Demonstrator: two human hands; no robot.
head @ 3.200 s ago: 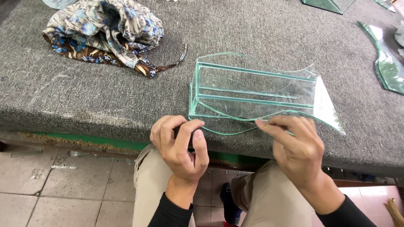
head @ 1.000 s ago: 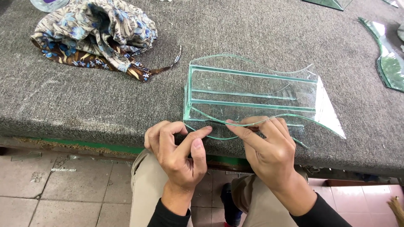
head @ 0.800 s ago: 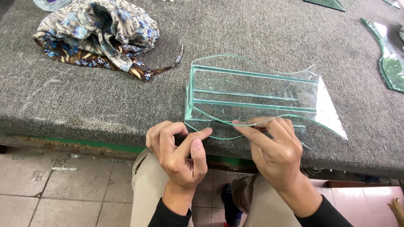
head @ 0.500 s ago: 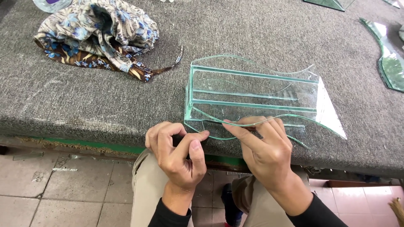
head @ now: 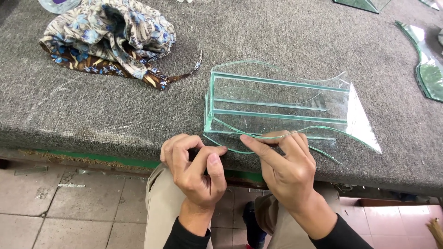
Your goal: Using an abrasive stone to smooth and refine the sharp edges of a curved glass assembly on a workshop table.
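Head view: a clear glass assembly (head: 281,103), made of curved panes joined by straight strips with greenish edges, lies on its side on the grey felt-covered counter (head: 115,115), close to the counter's near edge. The right hand (head: 284,161) rests at the near side of the glass, its fingers curled narrow and pinching along the curved lower edge of the near pane, index finger stretched leftward along that edge. The left hand (head: 194,168) sits just left of the glass's near corner, curled nearly closed with the thumb pressed toward the fingertips; whether it holds something small I cannot tell. To do this well, I judge the fingertips should ride on the flat of the pane rather than slide along the raw cut edge, with light, even pressure so the joined strips are not levered apart. Keeping the glass fully on the felt, back from the near edge, would steady it. Far left of the glass lies a crumpled patterned cloth (head: 110,39); well to the right of the glass, another curved glass piece (head: 427,69) rests on the counter.
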